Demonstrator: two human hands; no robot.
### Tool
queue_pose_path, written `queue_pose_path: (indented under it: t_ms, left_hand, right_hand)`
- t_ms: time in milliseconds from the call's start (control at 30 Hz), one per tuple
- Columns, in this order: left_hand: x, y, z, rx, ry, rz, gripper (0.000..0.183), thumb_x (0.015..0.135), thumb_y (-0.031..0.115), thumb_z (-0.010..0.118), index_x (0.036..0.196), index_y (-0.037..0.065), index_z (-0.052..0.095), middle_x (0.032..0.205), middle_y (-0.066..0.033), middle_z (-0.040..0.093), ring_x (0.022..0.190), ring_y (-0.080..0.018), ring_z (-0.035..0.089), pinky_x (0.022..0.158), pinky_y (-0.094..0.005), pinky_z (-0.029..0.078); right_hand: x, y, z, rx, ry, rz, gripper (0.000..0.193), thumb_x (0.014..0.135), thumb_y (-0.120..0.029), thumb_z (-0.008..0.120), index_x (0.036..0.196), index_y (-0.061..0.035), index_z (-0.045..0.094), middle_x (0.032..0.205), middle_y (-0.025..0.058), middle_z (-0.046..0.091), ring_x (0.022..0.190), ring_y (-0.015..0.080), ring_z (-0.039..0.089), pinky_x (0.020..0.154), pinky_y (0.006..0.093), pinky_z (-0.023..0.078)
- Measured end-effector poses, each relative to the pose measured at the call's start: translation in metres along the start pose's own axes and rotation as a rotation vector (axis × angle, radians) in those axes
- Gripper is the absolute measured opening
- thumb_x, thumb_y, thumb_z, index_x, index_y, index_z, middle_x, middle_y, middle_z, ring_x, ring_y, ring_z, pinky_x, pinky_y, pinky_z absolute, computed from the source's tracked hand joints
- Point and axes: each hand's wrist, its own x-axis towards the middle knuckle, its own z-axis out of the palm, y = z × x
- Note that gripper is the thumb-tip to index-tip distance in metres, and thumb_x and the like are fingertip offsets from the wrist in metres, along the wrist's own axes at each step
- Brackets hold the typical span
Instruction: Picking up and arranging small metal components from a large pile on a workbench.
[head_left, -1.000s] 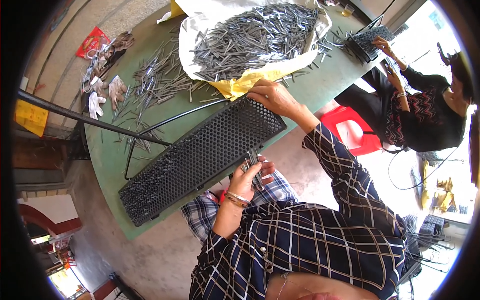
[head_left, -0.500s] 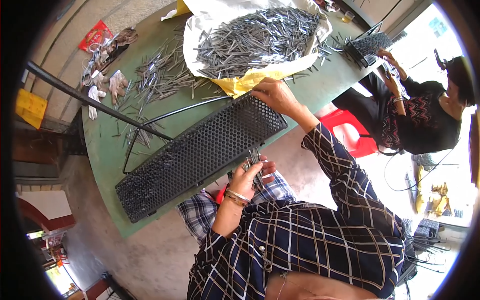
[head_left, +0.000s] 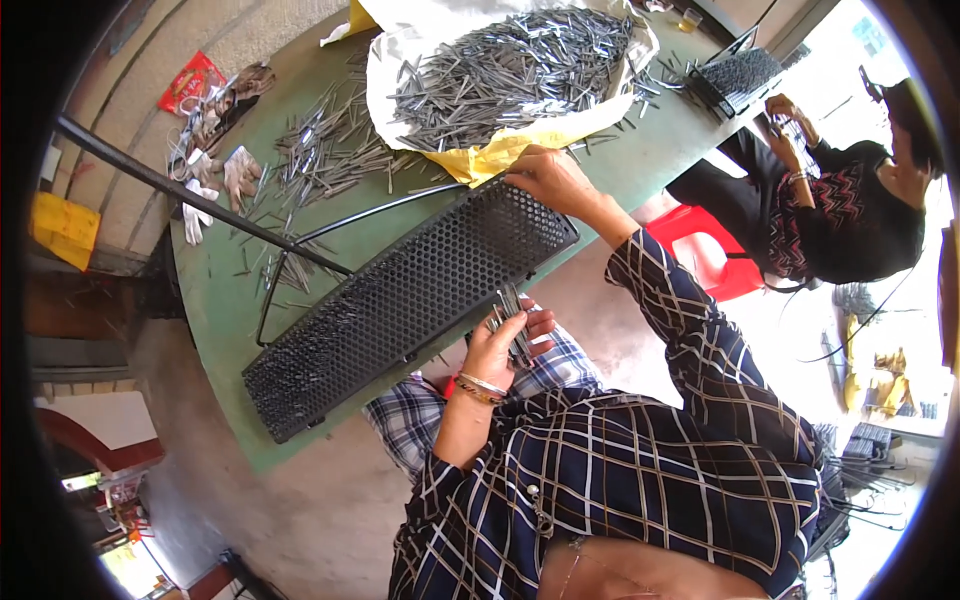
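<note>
A long black perforated rack slants across the near edge of the table, dotted with many round holes. Strips stand packed in its left end. My left hand is just below the rack's near edge, closed around a bundle of thin metal strips. At the rack's far right corner is my right hand, fingers pinched together over the holes; anything between the fingertips is hidden. Beyond it, a white and yellow sack lies spread out, heaped with loose metal strips.
More strips lie scattered on the green table. Gloves and a red packet are at the left. Black bars rise behind the rack. A co-worker handles pieces beside another rack, near a red chair.
The whole view has shifted slightly. My right hand stays at the rack's far right corner, and my left hand keeps its bundle. The co-worker's hands have come away from the other rack.
</note>
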Motion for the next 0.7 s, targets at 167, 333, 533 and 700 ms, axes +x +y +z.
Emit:
queue_pose_path:
  t_ms: [167, 333, 533, 700]
  left_hand:
    - [-0.002, -0.001, 0.0, 0.014, -0.014, 0.004, 0.024, 0.09, 0.009, 0.051, 0.112, 0.0, 0.053, 0.104, -0.0186, 0.061, 0.092, -0.0257, 0.063, 0.073, -0.0383, 0.056]
    - [0.005, -0.004, 0.005, 0.064, -0.002, -0.006, 0.025, 0.09, 0.01, 0.051, 0.113, 0.001, 0.053, 0.105, -0.0184, 0.061, 0.092, -0.0249, 0.062, 0.074, -0.0376, 0.056]
    - [0.003, -0.004, 0.002, 0.052, 0.005, -0.015, 0.025, 0.091, 0.01, 0.05, 0.115, 0.002, 0.052, 0.106, -0.0167, 0.061, 0.096, -0.024, 0.061, 0.075, -0.0357, 0.055]
    - [0.0, -0.002, 0.002, 0.087, 0.026, -0.009, 0.025, 0.091, 0.01, 0.05, 0.114, 0.002, 0.052, 0.107, -0.0159, 0.06, 0.096, -0.0233, 0.061, 0.075, -0.0349, 0.055]
  right_hand:
    - [-0.001, 0.006, -0.001, 0.03, 0.007, 0.056, 0.021, 0.078, -0.02, 0.065, 0.087, -0.0016, 0.068, 0.087, 0.0146, 0.065, 0.08, 0.0317, 0.061, 0.073, 0.0375, 0.048]
    - [-0.006, 0.02, -0.006, 0.094, 0.002, -0.002, 0.02, 0.076, -0.018, 0.065, 0.088, -0.0014, 0.068, 0.085, 0.0159, 0.065, 0.078, 0.0314, 0.062, 0.072, 0.0377, 0.048]
    - [-0.003, 0.017, -0.001, 0.148, 0.02, 0.115, 0.022, 0.078, -0.016, 0.065, 0.093, 0.0008, 0.066, 0.09, 0.0167, 0.065, 0.084, 0.0307, 0.062, 0.076, 0.0364, 0.048]
    - [-0.002, 0.016, 0.004, 0.092, 0.005, 0.064, 0.025, 0.08, -0.016, 0.063, 0.099, 0.0006, 0.063, 0.093, 0.0181, 0.064, 0.085, 0.0323, 0.062, 0.076, 0.0379, 0.048]
